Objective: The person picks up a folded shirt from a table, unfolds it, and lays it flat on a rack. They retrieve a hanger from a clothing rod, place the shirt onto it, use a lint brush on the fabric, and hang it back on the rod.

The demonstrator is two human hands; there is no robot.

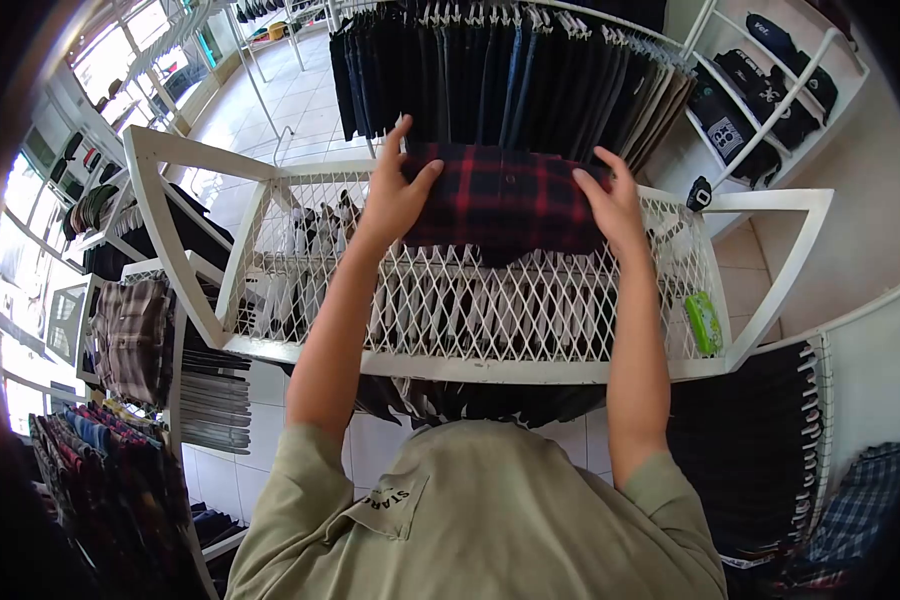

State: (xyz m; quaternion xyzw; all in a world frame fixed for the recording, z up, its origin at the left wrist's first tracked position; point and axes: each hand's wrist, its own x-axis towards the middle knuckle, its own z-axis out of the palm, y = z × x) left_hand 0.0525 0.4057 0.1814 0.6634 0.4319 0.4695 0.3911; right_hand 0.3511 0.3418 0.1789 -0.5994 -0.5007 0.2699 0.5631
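A folded red-and-black plaid shirt (505,200) is held between my two hands, over the far part of a white wire-mesh rack top (470,367). My left hand (392,195) grips its left end, the thumb on the upper face and the index finger stretched upward. At the other end my right hand (615,205) has its thumb on the cloth, the other fingers partly hidden beyond the edge. Part of the shirt, a dark flap, points toward me at the lower middle.
A green packet (703,324) lies at the rack's right end, and a black watch (699,194) sits on its far right corner. Trousers (490,80) hang behind. Folded plaid shirts (130,340) stand left, above hanging shirts (110,460). Dark garments (740,450) hang at right.
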